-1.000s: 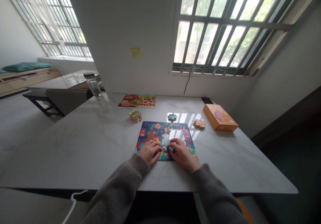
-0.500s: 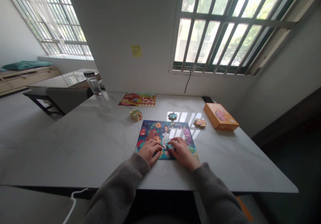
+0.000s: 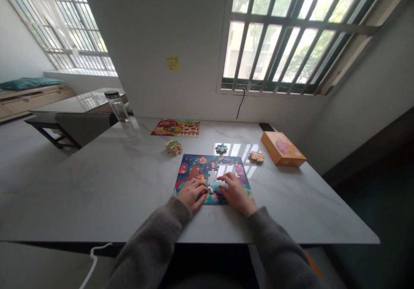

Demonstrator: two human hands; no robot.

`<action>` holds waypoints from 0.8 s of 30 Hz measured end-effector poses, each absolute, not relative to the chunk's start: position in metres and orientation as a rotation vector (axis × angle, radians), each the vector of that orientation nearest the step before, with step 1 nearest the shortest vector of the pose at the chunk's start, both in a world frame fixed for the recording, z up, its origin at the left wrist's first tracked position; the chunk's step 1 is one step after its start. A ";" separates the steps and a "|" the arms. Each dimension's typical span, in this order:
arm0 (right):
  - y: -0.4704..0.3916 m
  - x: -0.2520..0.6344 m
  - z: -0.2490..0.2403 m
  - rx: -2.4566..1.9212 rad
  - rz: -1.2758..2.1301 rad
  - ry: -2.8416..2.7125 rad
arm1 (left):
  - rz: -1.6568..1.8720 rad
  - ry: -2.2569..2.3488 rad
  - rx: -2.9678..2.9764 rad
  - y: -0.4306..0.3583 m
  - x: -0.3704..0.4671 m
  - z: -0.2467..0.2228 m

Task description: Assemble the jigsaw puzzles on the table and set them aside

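Observation:
A partly filled jigsaw puzzle lies on the white marbled table, with a gap at its upper right centre. My left hand rests on its lower left part, fingers apart and holding nothing. Over the lower right part is my right hand, its thumb and fingers around a light blue puzzle piece near the puzzle's middle. Beyond the puzzle are a small blue stack of pieces, a green and brown stack to the left and a pinkish stack to the right.
A farm picture puzzle lies near the wall. An orange box stands at the right, with a black object behind it. A clear bottle is at the far left edge of the table.
My right hand has shifted slightly, and more of the light blue piece shows beside its fingers. The whole view has moved a little.

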State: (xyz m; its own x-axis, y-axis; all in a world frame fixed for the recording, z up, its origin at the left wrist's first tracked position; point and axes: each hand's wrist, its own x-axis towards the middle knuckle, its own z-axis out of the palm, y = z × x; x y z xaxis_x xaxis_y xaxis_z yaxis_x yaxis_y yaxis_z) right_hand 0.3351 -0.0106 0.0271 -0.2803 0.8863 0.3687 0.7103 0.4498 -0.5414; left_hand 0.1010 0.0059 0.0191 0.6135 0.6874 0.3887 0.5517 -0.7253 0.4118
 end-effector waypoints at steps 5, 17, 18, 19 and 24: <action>-0.009 0.338 0.027 -1.528 0.259 -2.181 | 0.761 1.022 2.602 0.006 0.101 0.017; -0.003 0.335 0.030 -1.323 0.588 -1.848 | 0.737 1.037 2.636 0.007 0.100 0.015; -0.003 0.339 0.030 -1.325 0.607 -1.795 | 0.742 1.032 2.636 0.008 0.100 0.015; -0.002 0.343 0.031 -1.339 0.618 -1.751 | 0.750 1.027 2.636 0.008 0.100 0.014; -0.006 0.360 0.029 -1.462 0.572 -1.724 | 0.773 1.016 2.639 0.009 0.100 0.012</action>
State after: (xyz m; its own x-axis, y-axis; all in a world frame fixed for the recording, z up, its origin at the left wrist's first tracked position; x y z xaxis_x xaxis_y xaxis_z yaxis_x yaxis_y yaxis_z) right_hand 0.3600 -0.0055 0.0289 -0.0255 0.9610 0.2754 0.6059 0.2340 -0.7603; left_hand 0.1002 0.0093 0.0115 0.6249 0.6719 0.3976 0.5620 -0.7406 0.3683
